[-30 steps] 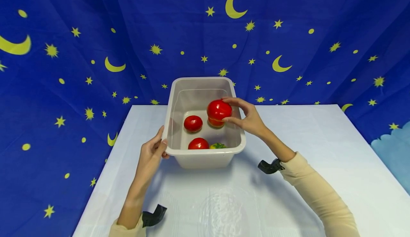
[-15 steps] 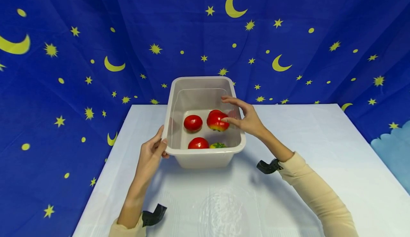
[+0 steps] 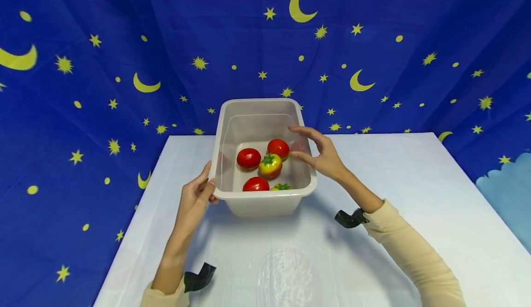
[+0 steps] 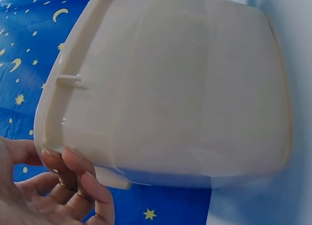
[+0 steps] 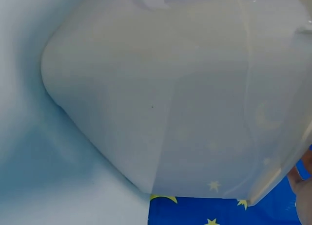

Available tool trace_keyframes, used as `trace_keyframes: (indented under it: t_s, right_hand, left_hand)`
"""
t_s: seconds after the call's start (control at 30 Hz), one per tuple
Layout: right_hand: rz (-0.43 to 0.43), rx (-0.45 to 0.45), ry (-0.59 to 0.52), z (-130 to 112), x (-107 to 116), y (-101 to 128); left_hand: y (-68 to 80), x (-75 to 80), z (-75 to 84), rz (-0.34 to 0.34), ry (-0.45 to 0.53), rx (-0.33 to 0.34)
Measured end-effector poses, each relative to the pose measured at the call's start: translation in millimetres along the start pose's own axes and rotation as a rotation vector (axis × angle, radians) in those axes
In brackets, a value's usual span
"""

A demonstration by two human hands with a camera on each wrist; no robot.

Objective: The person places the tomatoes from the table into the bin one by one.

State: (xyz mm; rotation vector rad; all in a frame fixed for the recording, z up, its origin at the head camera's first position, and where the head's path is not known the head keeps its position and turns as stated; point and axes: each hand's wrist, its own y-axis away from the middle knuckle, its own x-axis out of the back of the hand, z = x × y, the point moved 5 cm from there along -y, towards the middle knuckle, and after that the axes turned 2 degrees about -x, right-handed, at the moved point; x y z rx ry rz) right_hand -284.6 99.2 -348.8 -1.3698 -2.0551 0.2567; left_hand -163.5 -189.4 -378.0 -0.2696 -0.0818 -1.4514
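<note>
A pale grey plastic bin (image 3: 265, 206) stands on the table with several toy tomatoes inside. My left hand (image 3: 194, 200) grips its rim at the near left corner; in the left wrist view the fingers (image 4: 73, 186) curl under the lip. Over the right rim is my right hand (image 3: 321, 157), thumb and fingers spread apart with nothing between them. Near the middle of the bin, a yellow-red tomato (image 3: 270, 166) shows its green leafy top. Red tomatoes (image 3: 249, 159) lie about it, one (image 3: 278, 147) close to the right thumb. The front wall partly hides another green-topped one (image 3: 282, 187).
A white cloth-covered table (image 3: 373, 178) lies under the bin. Behind it hangs a blue curtain (image 3: 249, 30) with yellow moons and stars. Black straps with mounts (image 3: 200, 278) sit on both wrists. The bin's outer wall (image 5: 146, 88) fills much of the right wrist view.
My right hand has let go of a tomato, which dropped into the bin and rolled left towards the middle, green top now showing. The left hand stays on the rim.
</note>
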Motion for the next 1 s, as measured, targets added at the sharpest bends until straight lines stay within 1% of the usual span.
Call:
trace_keyframes:
  t_s: [0.17,0.27,0.37,0.47,0.6,0.7,0.8,0.87,1.0]
  right_hand:
    - [-0.018,-0.007,0.024,-1.9,1.2,3.9]
    - [-0.029,0.004,0.038,-5.0,2.6,8.7]
    - [-0.023,0.034,0.057,-9.9,5.7,13.9]
    - [-0.001,0.060,0.089,-14.6,9.5,19.6]
    - [0.012,0.090,0.157,-20.1,14.2,30.7]
    - [-0.006,0.113,0.224,-26.0,15.7,41.3]
    - [-0.047,0.122,0.299,-33.7,15.9,52.4]
    - [-0.080,0.127,0.364,-38.5,16.0,60.2]
    - [-0.146,0.165,0.533,-49.0,14.7,74.5]
  left_hand:
    - [0.6,0.4,0.4,-0.002,-0.016,0.018]
    - [1.8,0.9,0.2,-0.008,-0.045,0.033]
    - [1.4,2.7,0.7,-0.012,-0.098,0.014]
    - [-0.7,7.1,2.8,-0.008,-0.203,-0.047]
    - [-3.5,13.7,6.2,0.030,-0.415,-0.134]
    - [-1.9,17.2,10.4,0.083,-0.574,-0.213]
    - [2.7,16.4,18.1,0.126,-0.674,-0.332]
    - [7.1,12.4,24.6,0.118,-0.724,-0.443]
    - [18.5,-2.2,36.1,0.054,-0.861,-0.685]
